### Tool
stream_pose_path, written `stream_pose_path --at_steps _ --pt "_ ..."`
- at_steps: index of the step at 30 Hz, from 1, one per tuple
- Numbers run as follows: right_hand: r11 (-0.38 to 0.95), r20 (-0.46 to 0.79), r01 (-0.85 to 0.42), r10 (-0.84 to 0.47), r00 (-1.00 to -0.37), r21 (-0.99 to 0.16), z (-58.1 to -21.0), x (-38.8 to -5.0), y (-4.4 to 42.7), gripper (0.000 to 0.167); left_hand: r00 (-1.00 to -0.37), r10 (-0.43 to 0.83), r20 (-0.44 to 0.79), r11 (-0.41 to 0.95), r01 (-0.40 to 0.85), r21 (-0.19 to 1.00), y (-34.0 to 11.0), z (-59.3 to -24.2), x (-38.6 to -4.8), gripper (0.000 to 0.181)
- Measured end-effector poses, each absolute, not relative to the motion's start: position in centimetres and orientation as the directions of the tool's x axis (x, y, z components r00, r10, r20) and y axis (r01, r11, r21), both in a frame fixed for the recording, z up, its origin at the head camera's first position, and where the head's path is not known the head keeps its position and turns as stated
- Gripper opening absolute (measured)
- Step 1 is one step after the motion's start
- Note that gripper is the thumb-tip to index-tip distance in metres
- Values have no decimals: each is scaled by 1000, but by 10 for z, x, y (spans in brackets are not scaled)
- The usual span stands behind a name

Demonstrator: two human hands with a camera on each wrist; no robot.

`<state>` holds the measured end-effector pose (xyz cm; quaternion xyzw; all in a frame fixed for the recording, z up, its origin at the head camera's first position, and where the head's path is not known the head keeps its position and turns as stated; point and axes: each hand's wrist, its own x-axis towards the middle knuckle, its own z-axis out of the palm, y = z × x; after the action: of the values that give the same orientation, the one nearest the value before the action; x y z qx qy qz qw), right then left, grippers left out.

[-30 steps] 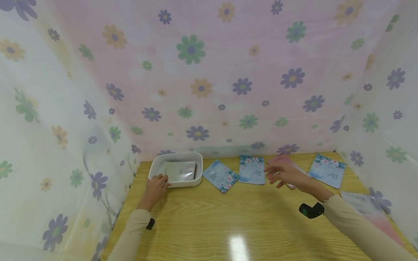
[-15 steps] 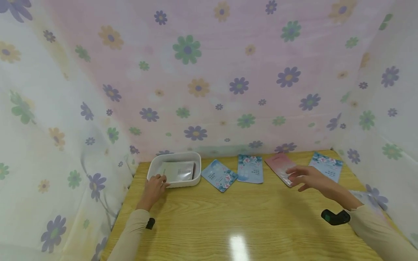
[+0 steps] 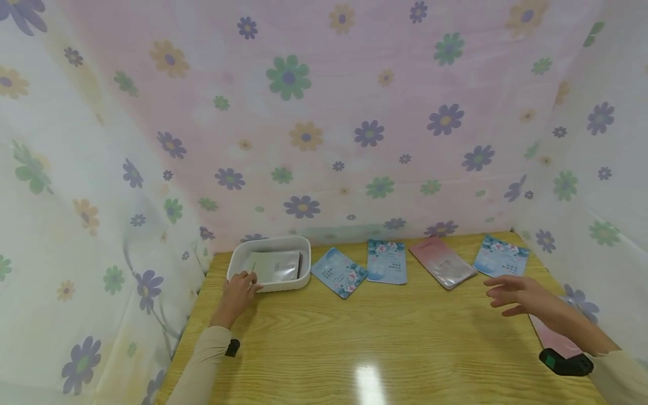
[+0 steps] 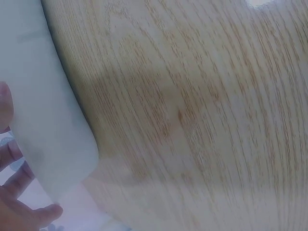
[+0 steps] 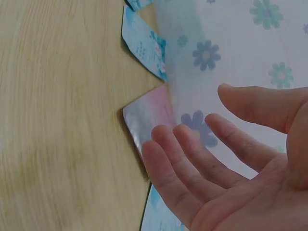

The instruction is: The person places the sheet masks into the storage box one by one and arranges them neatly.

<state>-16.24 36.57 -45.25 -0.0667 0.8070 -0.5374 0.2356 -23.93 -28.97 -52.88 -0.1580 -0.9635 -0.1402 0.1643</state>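
Note:
At the left of the table, my left hand [image 3: 237, 295] holds the near left corner of a white plastic basket [image 3: 283, 286]. In the left wrist view, my fingertips lie along the edge of the basket wall [image 4: 53, 115]. Inside the basket is a pale, flat packet [image 3: 274, 265] with a darker one partly hidden beneath it. My right hand [image 3: 541, 304] hovers over the right side, fingers loosely spread and holding nothing. Nearest to it are a blue floral packet [image 3: 501, 256] behind and a pink-and-silver packet [image 3: 549, 336], partly covered by the forearm.
Between basket and right hand lie a tilted blue floral packet [image 3: 340, 273], an upright blue one [image 3: 387, 262] and a pink-to-silver packet [image 3: 442, 262]. Flower-printed curtains [image 3: 334, 140] enclose the wooden table [image 3: 314, 343] at the back and sides.
My right hand has moved right and toward me, away from the middle packets, uncovering the pink-to-silver one. My left hand stays at the basket's corner.

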Motion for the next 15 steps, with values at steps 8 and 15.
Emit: stream_pose_path --at_steps 8,15 --pt "329 -329 206 -381 -864 -922 -465 -150 395 26 -893 251 375 912 348 218 -291 -527 -239 18" --pt "359 -399 283 -308 -864 -889 -477 -138 414 30 -889 243 387 911 346 224 -292 -527 -238 19"
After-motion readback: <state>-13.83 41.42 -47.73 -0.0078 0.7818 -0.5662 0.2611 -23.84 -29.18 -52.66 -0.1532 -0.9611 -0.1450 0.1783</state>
